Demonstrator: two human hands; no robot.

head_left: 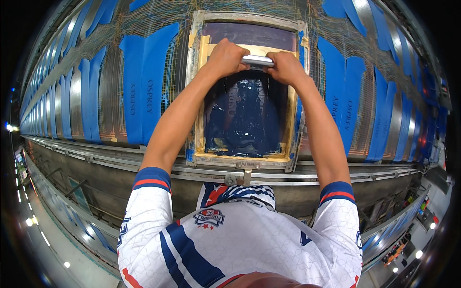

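Evidently, a silver-topped squeegee [258,60] is gripped by both ends at upper centre

In the head view, one end is clasped by the left hand [226,57] and the other by the right hand [287,68], fingers curled around it; below, at mid-frame, glossy dark ink [245,132] is bordered by a worn screen frame [249,18], and blue panels [150,86] are laid out at left and right. The squeegee can be judged stiff, fairly light and slippery where inked, so is best held along its bare metal top, with hands well spread
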